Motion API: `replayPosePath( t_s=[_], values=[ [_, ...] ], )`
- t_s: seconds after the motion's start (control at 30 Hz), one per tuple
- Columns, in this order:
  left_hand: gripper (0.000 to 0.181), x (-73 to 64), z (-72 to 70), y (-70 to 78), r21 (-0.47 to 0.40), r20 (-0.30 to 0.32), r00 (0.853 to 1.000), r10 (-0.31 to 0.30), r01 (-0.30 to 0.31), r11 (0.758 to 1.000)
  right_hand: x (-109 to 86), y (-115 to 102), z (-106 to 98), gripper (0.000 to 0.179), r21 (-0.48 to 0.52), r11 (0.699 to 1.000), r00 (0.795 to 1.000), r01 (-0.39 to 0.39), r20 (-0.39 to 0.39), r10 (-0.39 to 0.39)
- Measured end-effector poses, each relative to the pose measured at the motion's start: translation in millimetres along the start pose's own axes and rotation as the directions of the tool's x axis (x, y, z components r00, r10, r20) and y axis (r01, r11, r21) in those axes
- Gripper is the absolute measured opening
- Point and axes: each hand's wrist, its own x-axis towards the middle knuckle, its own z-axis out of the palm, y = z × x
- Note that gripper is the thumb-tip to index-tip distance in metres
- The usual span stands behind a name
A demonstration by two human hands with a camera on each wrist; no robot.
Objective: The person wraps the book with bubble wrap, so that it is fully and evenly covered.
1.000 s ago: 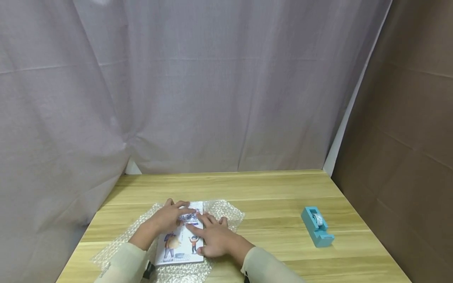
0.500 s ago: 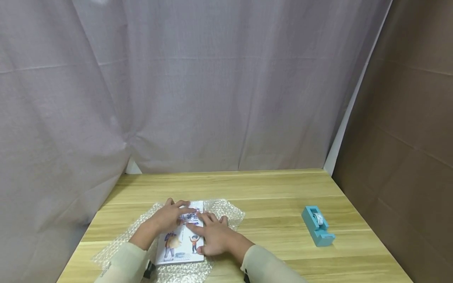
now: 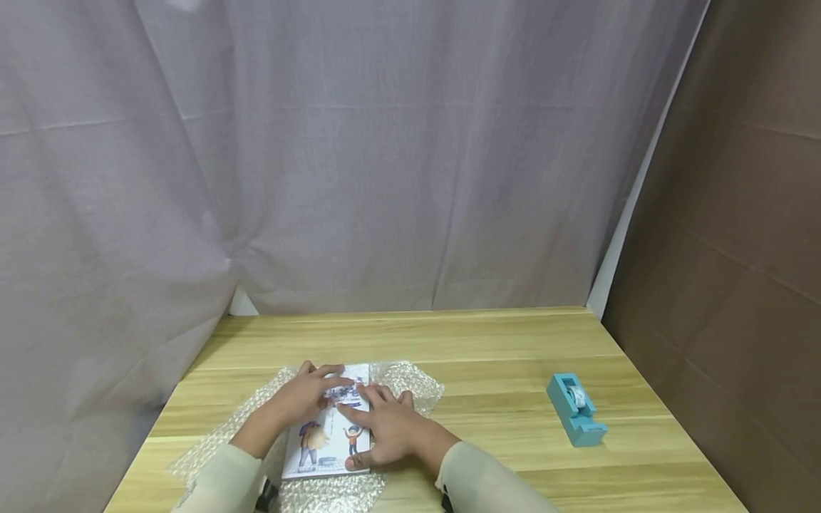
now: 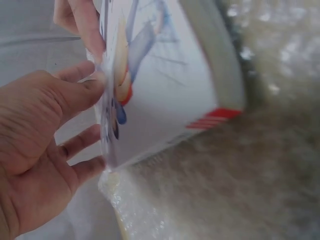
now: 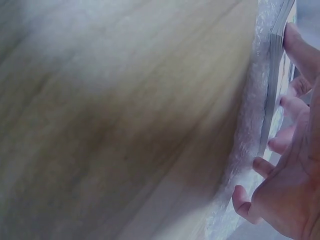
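A white book [image 3: 328,452] with cartoon figures on its cover lies on a sheet of bubble wrap [image 3: 410,381]. The left hand [image 3: 298,397] rests its spread fingertips on the upper left of the cover. From the other side, the right hand [image 3: 394,427] lays its fingers on the cover's right part, with the thumb low near the right edge. In the left wrist view, the page edges and a red-striped corner of the book [image 4: 155,90] face the camera. The right wrist view has the book's page edges [image 5: 272,80] beside the fingers, above the bubble wrap [image 5: 250,110].
A blue tape dispenser [image 3: 573,413] with a roll of clear tape stands at the right of the wooden table [image 3: 487,356]. Grey curtain [image 3: 410,157] hangs behind the table, and a brown cloth [image 3: 725,214] hangs on the right.
The right thumb has slid slightly left over the lower part of the book's cover. The left hand, the book and the bubble wrap stay nearly in place.
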Motion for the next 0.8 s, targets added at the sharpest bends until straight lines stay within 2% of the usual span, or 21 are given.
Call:
replayPosePath(
  t_s=[0.37, 0.63, 0.8],
  values=[
    [0.035, -24.4, 6.9, -13.0, -0.018, -0.080, 0.990, 0.116, -0.118, 0.993, -0.4, 2, 2, 0.105, 0.031, 0.999, 1.000, 0.009, 0.002, -0.009],
    [0.030, -43.0, 8.6, -14.9, 0.017, -0.093, 0.989, 0.112, -0.111, 0.994, 1.4, 6, 1, 0.108, 0.032, 0.999, 1.000, 0.015, -0.010, -0.015],
    [0.031, -57.1, 7.8, -12.6, 0.055, -0.110, 0.981, 0.161, -0.156, 0.986, 2.1, 5, 0, 0.107, 0.026, 0.999, 1.000, 0.023, -0.012, -0.022]
  ],
)
